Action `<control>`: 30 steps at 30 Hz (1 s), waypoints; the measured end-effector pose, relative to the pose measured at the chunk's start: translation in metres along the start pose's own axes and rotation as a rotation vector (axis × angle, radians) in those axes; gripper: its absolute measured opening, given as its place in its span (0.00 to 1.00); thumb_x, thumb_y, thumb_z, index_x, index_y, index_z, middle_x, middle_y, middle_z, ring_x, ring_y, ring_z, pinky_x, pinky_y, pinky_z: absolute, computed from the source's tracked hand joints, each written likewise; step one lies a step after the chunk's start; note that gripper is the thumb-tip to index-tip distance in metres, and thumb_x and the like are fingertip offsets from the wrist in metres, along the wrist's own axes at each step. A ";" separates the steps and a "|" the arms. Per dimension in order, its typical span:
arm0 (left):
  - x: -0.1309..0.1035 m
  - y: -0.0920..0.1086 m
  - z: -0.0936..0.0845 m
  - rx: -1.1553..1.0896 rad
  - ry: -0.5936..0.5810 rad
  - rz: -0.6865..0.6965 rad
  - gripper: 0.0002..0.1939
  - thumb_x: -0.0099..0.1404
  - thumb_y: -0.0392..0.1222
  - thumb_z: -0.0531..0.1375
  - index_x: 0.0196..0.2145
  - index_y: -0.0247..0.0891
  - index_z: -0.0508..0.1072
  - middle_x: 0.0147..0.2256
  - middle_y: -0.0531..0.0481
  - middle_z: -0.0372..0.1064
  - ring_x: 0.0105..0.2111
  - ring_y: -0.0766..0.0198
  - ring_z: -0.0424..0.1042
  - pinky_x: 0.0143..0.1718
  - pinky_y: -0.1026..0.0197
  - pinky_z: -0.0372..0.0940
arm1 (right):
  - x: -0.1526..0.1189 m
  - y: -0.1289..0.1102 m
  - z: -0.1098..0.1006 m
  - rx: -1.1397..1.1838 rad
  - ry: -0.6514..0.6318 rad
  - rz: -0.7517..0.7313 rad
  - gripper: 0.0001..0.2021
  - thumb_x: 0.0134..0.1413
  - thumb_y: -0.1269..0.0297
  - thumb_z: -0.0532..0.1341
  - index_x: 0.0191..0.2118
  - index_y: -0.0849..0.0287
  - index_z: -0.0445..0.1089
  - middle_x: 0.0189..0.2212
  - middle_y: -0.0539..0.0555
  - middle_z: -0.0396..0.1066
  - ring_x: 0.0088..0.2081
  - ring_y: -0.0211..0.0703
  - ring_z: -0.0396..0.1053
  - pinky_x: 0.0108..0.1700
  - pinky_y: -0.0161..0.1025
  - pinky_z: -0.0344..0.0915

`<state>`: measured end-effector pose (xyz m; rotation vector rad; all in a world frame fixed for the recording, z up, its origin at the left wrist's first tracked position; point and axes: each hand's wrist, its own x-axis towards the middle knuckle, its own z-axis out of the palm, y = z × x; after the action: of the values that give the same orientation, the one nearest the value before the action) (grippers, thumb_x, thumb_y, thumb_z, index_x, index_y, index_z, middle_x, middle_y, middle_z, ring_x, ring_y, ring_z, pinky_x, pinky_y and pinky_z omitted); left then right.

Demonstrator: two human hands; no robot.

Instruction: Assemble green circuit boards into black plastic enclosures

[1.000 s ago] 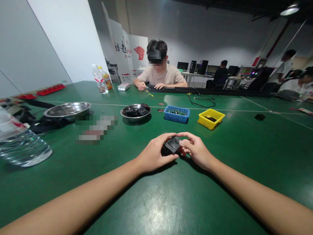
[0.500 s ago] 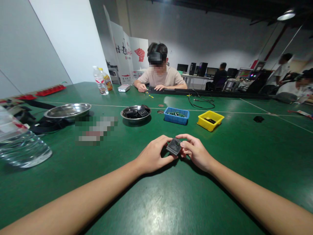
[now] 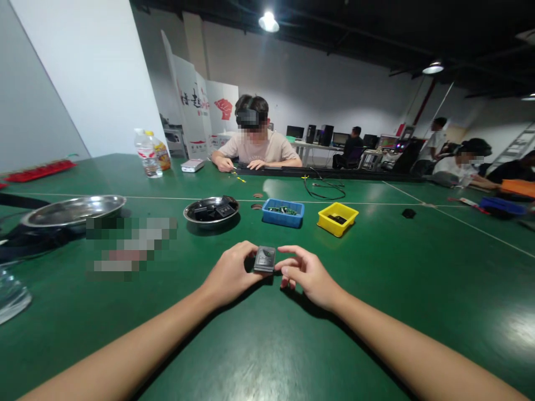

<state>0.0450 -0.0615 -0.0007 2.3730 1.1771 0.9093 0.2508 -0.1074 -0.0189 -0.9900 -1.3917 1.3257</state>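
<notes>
A small black square case [image 3: 264, 259] is held above the green table by my left hand [image 3: 232, 274], its thumb and fingers gripping the left side. Just right of the case is my right hand [image 3: 310, 276], its fingers apart and curved, with nothing visible between them. Behind the hands stand a steel bowl [image 3: 212, 223] of black parts, a blue bin [image 3: 282, 219] with green circuit boards and a yellow bin [image 3: 336, 227] with dark pieces inside.
A large steel dish [image 3: 75, 221] and part of a water bottle [image 3: 12, 295] are at the left. A person [image 3: 259, 146] sits across the green table [image 3: 267, 345]. A black cable [image 3: 326, 192] and a small black piece [image 3: 408, 213] lie farther back.
My right hand's fingers have come off the black case, which stays in my left hand and is now turned more squarely to the view. The camera view has shifted right and tilted up.
</notes>
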 end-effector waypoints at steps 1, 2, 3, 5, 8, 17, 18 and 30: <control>0.002 -0.004 -0.002 0.016 0.008 -0.016 0.14 0.54 0.49 0.66 0.35 0.38 0.74 0.35 0.48 0.75 0.37 0.55 0.74 0.39 0.57 0.65 | -0.001 0.000 0.001 -0.034 -0.005 -0.009 0.22 0.51 0.62 0.65 0.52 0.57 0.65 0.36 0.52 0.75 0.26 0.35 0.71 0.27 0.33 0.63; 0.004 -0.009 -0.004 0.034 0.019 -0.037 0.14 0.55 0.49 0.65 0.35 0.38 0.74 0.35 0.48 0.75 0.37 0.55 0.74 0.39 0.57 0.66 | -0.002 0.000 0.002 -0.082 -0.009 -0.030 0.21 0.51 0.63 0.64 0.52 0.57 0.66 0.36 0.51 0.75 0.27 0.35 0.71 0.29 0.34 0.64; 0.006 -0.013 -0.007 0.054 0.028 -0.057 0.15 0.55 0.50 0.64 0.36 0.38 0.75 0.36 0.47 0.76 0.37 0.54 0.75 0.40 0.56 0.66 | -0.003 0.000 0.003 -0.146 -0.013 -0.059 0.20 0.52 0.64 0.64 0.52 0.57 0.66 0.35 0.51 0.74 0.27 0.34 0.70 0.31 0.34 0.65; 0.010 -0.021 -0.011 0.095 0.038 -0.101 0.17 0.57 0.53 0.63 0.37 0.38 0.75 0.37 0.46 0.77 0.39 0.52 0.76 0.40 0.55 0.66 | -0.005 -0.002 0.003 -0.308 -0.020 -0.125 0.19 0.52 0.66 0.63 0.51 0.57 0.68 0.33 0.50 0.74 0.27 0.34 0.68 0.33 0.34 0.66; 0.015 -0.034 -0.020 0.148 0.022 -0.169 0.18 0.58 0.54 0.61 0.40 0.39 0.75 0.40 0.45 0.78 0.41 0.50 0.76 0.43 0.54 0.67 | -0.005 -0.006 0.001 -0.488 -0.014 -0.184 0.16 0.52 0.68 0.63 0.48 0.57 0.71 0.30 0.48 0.73 0.27 0.34 0.66 0.32 0.33 0.64; 0.028 -0.056 -0.032 0.411 -0.018 -0.231 0.23 0.64 0.55 0.52 0.41 0.35 0.78 0.40 0.36 0.77 0.41 0.44 0.76 0.41 0.52 0.68 | -0.001 -0.008 -0.008 -0.628 0.020 -0.219 0.13 0.54 0.68 0.62 0.46 0.57 0.73 0.28 0.48 0.72 0.27 0.35 0.66 0.32 0.33 0.62; 0.027 -0.055 -0.031 0.437 -0.023 -0.227 0.23 0.65 0.54 0.51 0.41 0.35 0.78 0.39 0.36 0.77 0.41 0.44 0.76 0.41 0.52 0.67 | -0.001 -0.008 -0.008 -0.640 0.016 -0.221 0.13 0.54 0.68 0.62 0.46 0.58 0.73 0.28 0.48 0.72 0.27 0.35 0.66 0.32 0.33 0.62; 0.015 -0.046 -0.028 0.496 0.075 -0.077 0.10 0.65 0.45 0.54 0.41 0.38 0.68 0.39 0.42 0.72 0.38 0.53 0.73 0.41 0.55 0.67 | -0.005 -0.010 -0.008 -0.706 -0.015 -0.240 0.09 0.55 0.67 0.61 0.40 0.59 0.76 0.28 0.51 0.74 0.28 0.39 0.67 0.33 0.36 0.62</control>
<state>0.0060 -0.0216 0.0005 2.6581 1.6735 0.7515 0.2601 -0.1115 -0.0102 -1.2073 -1.9771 0.6598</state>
